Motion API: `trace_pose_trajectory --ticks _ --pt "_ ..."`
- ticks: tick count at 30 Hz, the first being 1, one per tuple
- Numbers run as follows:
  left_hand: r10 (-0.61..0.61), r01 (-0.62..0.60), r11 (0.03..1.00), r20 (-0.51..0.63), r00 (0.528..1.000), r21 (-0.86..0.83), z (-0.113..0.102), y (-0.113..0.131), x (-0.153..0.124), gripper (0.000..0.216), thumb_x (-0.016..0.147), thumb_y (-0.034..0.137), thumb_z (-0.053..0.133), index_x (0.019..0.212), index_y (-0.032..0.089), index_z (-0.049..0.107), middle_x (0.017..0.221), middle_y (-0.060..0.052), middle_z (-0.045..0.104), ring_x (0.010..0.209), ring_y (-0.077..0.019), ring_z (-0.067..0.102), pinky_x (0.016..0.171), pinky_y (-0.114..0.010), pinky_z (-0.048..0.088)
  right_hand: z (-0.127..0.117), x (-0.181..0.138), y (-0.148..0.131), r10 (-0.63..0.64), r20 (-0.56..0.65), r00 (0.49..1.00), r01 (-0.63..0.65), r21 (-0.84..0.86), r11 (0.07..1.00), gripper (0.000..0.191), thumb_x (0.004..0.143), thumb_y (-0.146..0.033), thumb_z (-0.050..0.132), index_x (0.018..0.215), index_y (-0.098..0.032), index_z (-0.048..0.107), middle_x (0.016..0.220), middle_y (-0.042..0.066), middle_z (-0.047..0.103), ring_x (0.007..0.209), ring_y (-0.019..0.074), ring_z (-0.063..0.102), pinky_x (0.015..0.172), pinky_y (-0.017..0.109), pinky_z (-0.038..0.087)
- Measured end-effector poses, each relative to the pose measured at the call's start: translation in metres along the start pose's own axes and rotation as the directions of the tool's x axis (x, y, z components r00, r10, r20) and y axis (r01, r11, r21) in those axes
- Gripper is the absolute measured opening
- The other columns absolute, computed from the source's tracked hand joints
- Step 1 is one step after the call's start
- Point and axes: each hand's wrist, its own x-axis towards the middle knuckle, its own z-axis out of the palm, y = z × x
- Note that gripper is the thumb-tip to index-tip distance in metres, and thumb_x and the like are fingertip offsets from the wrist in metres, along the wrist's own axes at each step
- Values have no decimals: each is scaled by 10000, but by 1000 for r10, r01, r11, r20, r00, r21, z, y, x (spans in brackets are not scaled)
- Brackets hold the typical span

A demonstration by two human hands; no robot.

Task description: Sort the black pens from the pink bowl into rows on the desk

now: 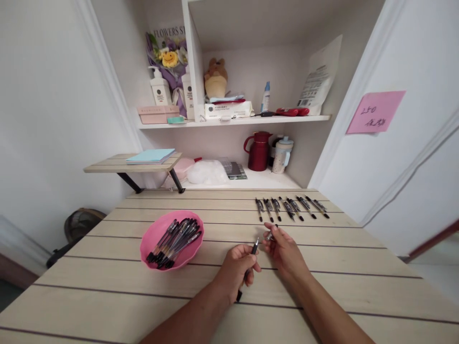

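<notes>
Head view, looking down on a slatted wooden table [340, 286].

Left hand [236, 270]: fingers curled round a dark pen [254, 248], a firm grasp. The pen slants up and to the right. Its tip shows above the knuckles and its back end pokes out below the wrist side of the hand. We place it at mid-table, close to the near edge and just above the tabletop.

Right hand [287, 253]: just beside the left, fingertips pinched on a small silvery piece [269, 235]. We cannot tell what the piece is; it is too small. It sits near the pen's tip, and we cannot say whether the two touch.

Beyond the right hand, a row of pens [289, 209] lies side by side on the table, roughly parallel, well apart from the fingers.

Left of the left hand stands a pink bowl [150, 234] holding a bundle of dark pens [175, 241], all lying one way.

Behind the table we note an alcove. A red jug [258, 150] and a pale lidded mug [281, 155] stand together on its lower shelf. A light blue notebook [150, 155] rests on a small raised stand at the left. A pink note [375, 111] is stuck to the white panel on the right.
</notes>
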Motion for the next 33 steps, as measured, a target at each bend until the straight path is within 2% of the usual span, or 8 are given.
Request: trace_pose_trajectory --ticks 4,6,9,11,17,22,28,33 --pt "13 -16 995 -32 999 -96 -3 1 4 297 620 333 626 825 151 512 567 46 544 310 -16 353 338 -172 199 2 3 8 41 32 999 -37 -120 992 365 633 -422 662 885 -173 572 619 -16 560 394 61 437 352 190 314" --pt "6 -13 991 -57 998 -134 -5 4 5 294 622 340 629 817 152 515 567 50 532 318 -13 350 345 -170 198 3 10 9 23 50 998 -8 -278 960 348 620 -400 661 871 -173 577 601 -19 556 412 71 453 371 194 321" --pt "0 -12 984 -68 998 -176 -8 8 7 293 622 337 633 817 153 516 568 51 523 330 -12 352 356 -169 204 5 30 2 -25 104 994 87 -654 752 268 657 -359 591 836 -160 584 539 -26 539 448 98 491 428 214 364" --pt "10 -22 981 -66 998 -195 -9 9 9 294 622 335 633 820 154 512 568 52 522 330 -13 351 357 -170 201 8 48 -6 -46 108 993 114 -803 585 229 676 -319 545 821 -148 588 507 -22 539 457 117 512 461 232 386" --pt "51 -60 978 -48 998 -202 -13 3 18 246 654 301 595 830 152 510 562 52 523 317 -18 356 348 -176 197 26 103 -24 -161 40 986 75 -972 221 249 608 -189 571 847 -140 619 754 100 665 781 222 615 648 272 416" --pt "56 -62 975 -33 998 -215 -15 1 21 245 661 291 588 843 147 509 562 47 528 317 -21 361 343 -179 193 47 127 -16 -177 42 983 40 -999 -14 309 638 -106 522 936 -84 603 940 210 641 950 254 584 743 299 407" --pt "51 -60 970 -45 998 -235 -14 3 23 282 645 316 611 842 142 508 552 49 529 314 -20 355 343 -180 193 57 132 -6 -155 77 985 58 -991 -123 305 689 -78 471 969 -40 584 951 248 627 941 262 595 766 326 417" --pt "52 -60 969 -41 998 -238 -15 3 23 270 652 302 605 847 140 510 550 49 527 315 -22 357 341 -178 199 49 126 -21 -166 93 982 81 -994 -76 223 711 -130 481 881 -69 611 925 243 630 939 280 585 762 345 409"
